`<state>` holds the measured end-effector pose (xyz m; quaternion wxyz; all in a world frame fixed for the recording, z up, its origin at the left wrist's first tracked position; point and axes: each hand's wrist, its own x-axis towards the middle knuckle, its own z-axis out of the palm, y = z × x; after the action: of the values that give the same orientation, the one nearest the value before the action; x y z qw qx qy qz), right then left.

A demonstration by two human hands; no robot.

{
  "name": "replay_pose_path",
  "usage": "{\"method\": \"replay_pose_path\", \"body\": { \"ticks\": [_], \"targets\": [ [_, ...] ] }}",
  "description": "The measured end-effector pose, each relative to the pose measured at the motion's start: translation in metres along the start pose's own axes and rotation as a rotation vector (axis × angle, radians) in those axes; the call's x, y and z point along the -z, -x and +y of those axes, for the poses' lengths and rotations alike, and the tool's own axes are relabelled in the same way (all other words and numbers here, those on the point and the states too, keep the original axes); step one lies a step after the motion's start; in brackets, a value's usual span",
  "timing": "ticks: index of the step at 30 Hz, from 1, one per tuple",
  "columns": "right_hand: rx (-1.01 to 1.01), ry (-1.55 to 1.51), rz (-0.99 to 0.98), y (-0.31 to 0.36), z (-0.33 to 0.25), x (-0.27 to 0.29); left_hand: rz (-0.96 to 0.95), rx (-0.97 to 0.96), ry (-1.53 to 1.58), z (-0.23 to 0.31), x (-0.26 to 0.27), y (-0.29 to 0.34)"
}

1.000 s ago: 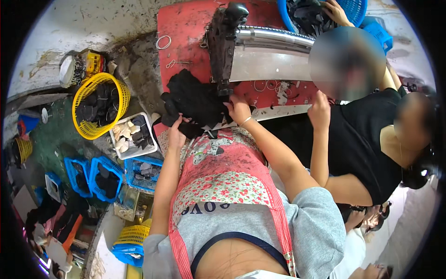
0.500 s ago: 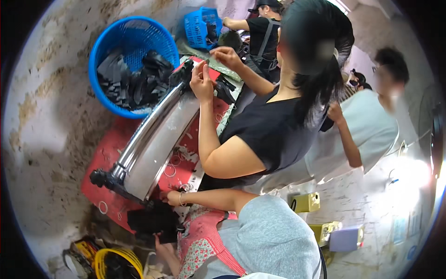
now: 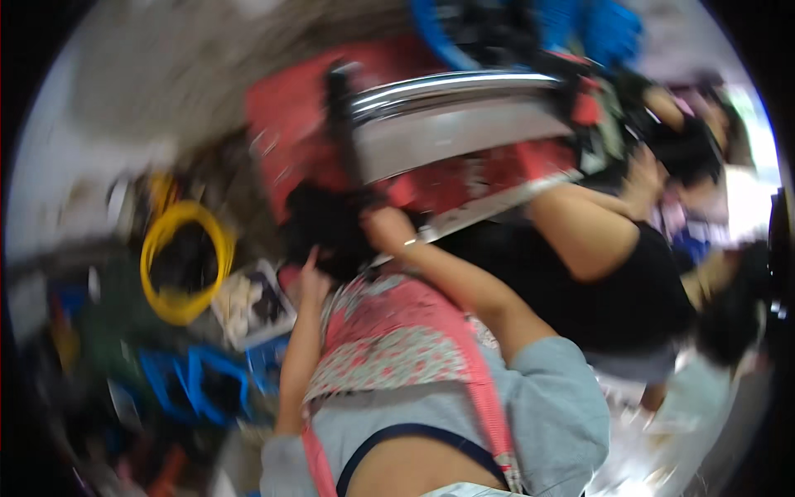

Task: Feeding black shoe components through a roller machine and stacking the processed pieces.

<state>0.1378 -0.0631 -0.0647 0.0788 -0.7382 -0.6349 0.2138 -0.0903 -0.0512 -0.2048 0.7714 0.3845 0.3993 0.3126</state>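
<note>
A dark black bundle (image 3: 325, 230), its material too blurred to name, lies at the near left corner of the red-topped table (image 3: 291, 141). My right hand (image 3: 387, 229), with a band at the wrist, is closed on the bundle's right side. Against its lower edge rests my left hand (image 3: 311, 283), one finger stretched upward; the other fingers are smeared and partly hidden. Just beyond the hands, a long shiny metal bar assembly (image 3: 464, 112) with black end pieces spans the table.
Blue baskets (image 3: 431, 33) with black pieces stand behind the table. A co-worker's bent arm (image 3: 584, 224) is close on my right, with others beyond. At left are a yellow ring-shaped rim (image 3: 147, 261), a whitish box (image 3: 248, 306) and blue frames (image 3: 195, 385).
The view has swung down and left, blurring everything, and more of my apron and the left-side floor shows. Both my hands stay at the black bundle.
</note>
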Motion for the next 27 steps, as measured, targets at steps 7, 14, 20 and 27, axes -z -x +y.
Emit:
{"method": "replay_pose_path", "body": {
  "ticks": [7, 14, 20, 27],
  "targets": [
    [0.377, -0.227, 0.205, -0.017, -0.028, -0.033, 0.297, 0.109, 0.711, 0.041, -0.039, 0.012],
    [0.321, -0.166, 0.087, -0.016, -0.029, -0.061, 0.350, 0.061, 0.637, 0.053, -0.036, 0.030],
    [0.360, -0.195, 0.176, -0.017, -0.035, -0.052, 0.397, 0.116, 0.655, 0.048, -0.039, 0.030],
    [0.329, -0.163, 0.166, -0.017, -0.036, -0.049, 0.416, 0.129, 0.637, 0.043, -0.042, 0.027]
  ]
}}
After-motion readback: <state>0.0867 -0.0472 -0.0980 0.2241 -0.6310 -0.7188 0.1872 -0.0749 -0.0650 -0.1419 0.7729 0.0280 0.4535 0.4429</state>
